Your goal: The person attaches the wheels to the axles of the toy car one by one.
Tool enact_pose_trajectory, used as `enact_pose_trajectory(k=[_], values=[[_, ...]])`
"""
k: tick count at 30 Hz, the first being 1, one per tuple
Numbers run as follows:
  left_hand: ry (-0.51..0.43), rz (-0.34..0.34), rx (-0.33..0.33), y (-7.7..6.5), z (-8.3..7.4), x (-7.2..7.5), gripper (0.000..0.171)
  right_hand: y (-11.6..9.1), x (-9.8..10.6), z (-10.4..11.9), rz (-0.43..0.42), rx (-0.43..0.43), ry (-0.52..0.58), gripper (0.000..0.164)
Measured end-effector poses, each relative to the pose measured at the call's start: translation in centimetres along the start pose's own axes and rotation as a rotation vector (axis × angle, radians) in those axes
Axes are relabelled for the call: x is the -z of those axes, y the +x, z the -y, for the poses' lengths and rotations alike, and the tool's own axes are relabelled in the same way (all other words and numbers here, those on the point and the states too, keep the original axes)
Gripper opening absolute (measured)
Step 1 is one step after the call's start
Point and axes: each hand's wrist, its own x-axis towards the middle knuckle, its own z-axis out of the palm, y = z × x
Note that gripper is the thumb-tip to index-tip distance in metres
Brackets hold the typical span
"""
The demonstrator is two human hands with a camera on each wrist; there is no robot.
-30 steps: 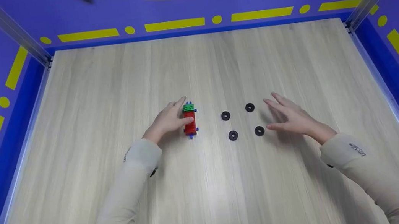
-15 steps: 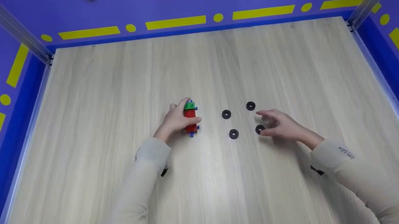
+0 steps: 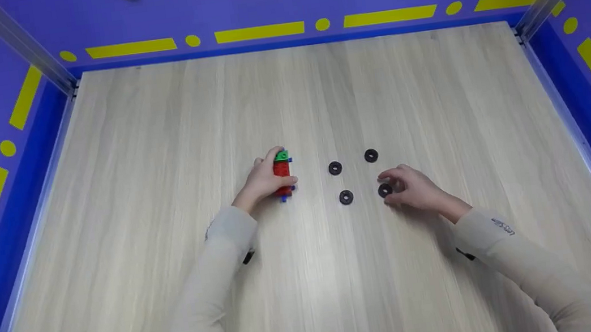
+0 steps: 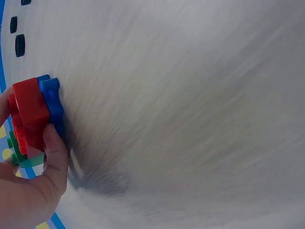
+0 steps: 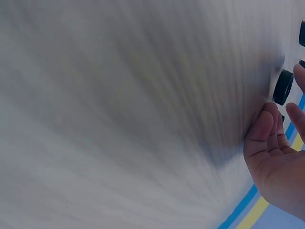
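A toy car of red blocks (image 3: 282, 169), with a green block at its far end and a blue base, is gripped in my left hand (image 3: 264, 180). In the left wrist view, a digit presses the side of the red block (image 4: 32, 102) just above the blue base (image 4: 52, 100). My right hand (image 3: 414, 189) bends round a black toy wheel (image 3: 384, 191), its thumb and forefinger on either side. The right wrist view shows this wheel (image 5: 283, 87) close to the fingertips, with a gap beside it.
Three other black wheels lie on the wooden tabletop (image 3: 312, 289): one at the near left (image 3: 346, 197), one at the far left (image 3: 335, 168) and one at the far right (image 3: 371, 155). Blue walls with yellow markings (image 3: 259, 32) border the table.
My right hand has moved left from beside the wheels and drawn its fingers in around the near right wheel. My left hand has closed further round the toy car.
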Motion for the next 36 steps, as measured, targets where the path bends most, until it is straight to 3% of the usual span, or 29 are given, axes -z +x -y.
enact_pose_trajectory(k=[12,28,36], values=[[-0.025,-0.002,0.007,0.10,0.18,-0.05,0.077,0.03,-0.39,0.25,-0.017,-0.028,-0.100,0.034],[-0.071,-0.066,-0.034,-0.31,0.45,-0.31,0.071,0.24,-0.50,0.11,-0.026,-0.036,-0.099,0.033],[-0.154,-0.077,-0.048,-0.36,0.85,-0.23,0.068,0.06,-0.37,0.27,-0.012,-0.049,-0.086,0.033]])
